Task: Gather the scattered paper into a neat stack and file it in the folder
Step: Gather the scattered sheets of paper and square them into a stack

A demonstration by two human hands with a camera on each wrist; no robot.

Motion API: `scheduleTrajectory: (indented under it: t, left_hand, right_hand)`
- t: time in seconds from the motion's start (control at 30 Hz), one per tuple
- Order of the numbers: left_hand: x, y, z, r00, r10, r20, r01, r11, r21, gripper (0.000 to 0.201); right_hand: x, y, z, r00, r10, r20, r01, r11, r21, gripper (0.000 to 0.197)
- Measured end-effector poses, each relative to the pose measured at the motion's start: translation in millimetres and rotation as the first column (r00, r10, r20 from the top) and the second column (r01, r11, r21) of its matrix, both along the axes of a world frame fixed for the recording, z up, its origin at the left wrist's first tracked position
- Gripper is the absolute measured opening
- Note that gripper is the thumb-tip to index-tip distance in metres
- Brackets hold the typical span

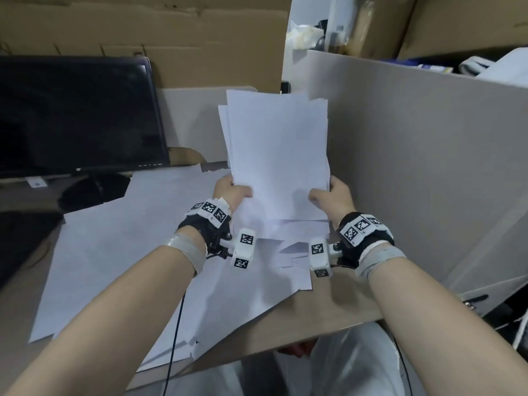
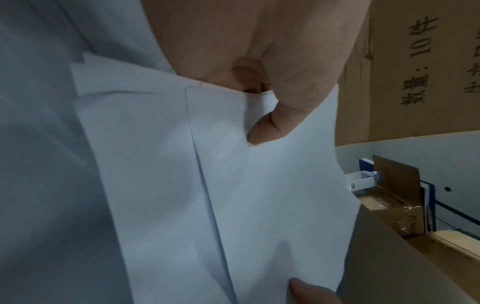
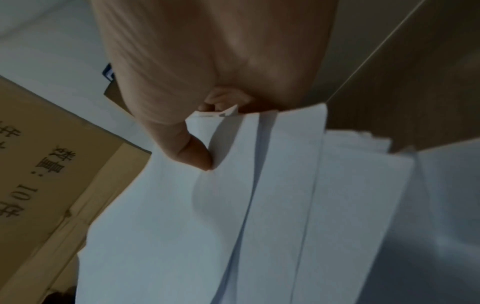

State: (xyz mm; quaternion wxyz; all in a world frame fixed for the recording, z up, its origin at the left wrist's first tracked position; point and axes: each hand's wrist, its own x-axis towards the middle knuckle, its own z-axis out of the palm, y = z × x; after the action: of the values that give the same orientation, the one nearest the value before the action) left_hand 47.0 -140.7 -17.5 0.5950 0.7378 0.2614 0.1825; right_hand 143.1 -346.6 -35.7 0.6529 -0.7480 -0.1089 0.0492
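Observation:
A bundle of white paper sheets [image 1: 278,150] stands upright above the desk, its edges uneven at top and bottom. My left hand [image 1: 231,190] grips its lower left edge, thumb on the front. My right hand [image 1: 333,192] grips the lower right edge the same way. In the left wrist view the thumb [image 2: 267,127] presses the front sheet [image 2: 272,195]. The right wrist view shows my right thumb [image 3: 192,152] pinching the sheets [image 3: 207,226]. More loose sheets [image 1: 128,252] lie spread on the desk beneath. No folder is clearly in view.
A dark monitor [image 1: 77,115] stands at the left on its round base [image 1: 91,190]. A grey partition [image 1: 423,172] rises close on the right. Cardboard boxes [image 1: 143,38] are stacked behind. The brown desk's front edge [image 1: 285,335] runs diagonally near my lap.

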Motion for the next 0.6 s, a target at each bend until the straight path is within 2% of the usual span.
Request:
scheduleTrajectory:
  t: [0.13,0.27,0.37,0.43,0.53,0.6]
  left_hand:
    - [-20,16,14,0.992,0.078,0.095,-0.074,0.996,-0.043,0.023]
    - [-38,31,21,0.980,0.140,0.139,-0.113,0.976,-0.184,0.017]
    - [-51,41,28,0.967,0.190,0.172,-0.148,0.962,-0.227,0.021]
    - [-62,49,31,0.958,0.226,0.173,-0.182,0.953,-0.241,0.028]
    - [-77,74,31,0.943,0.298,0.149,-0.253,0.932,-0.261,0.055]
    - [-93,88,30,0.946,0.305,0.107,-0.270,0.929,-0.253,0.052]
  right_hand:
    - [-11,18,19,0.995,0.048,0.086,-0.049,0.999,0.007,0.021]
    - [-19,39,32,0.988,0.066,0.143,-0.071,0.997,0.032,0.023]
    - [-30,54,47,0.978,0.109,0.180,-0.119,0.992,0.046,0.020]
    - [-37,69,57,0.967,0.152,0.202,-0.166,0.985,0.053,0.026]
    - [-51,96,68,0.940,0.249,0.234,-0.268,0.962,0.052,0.039]
    - [-63,116,74,0.909,0.326,0.259,-0.342,0.940,0.017,0.037]
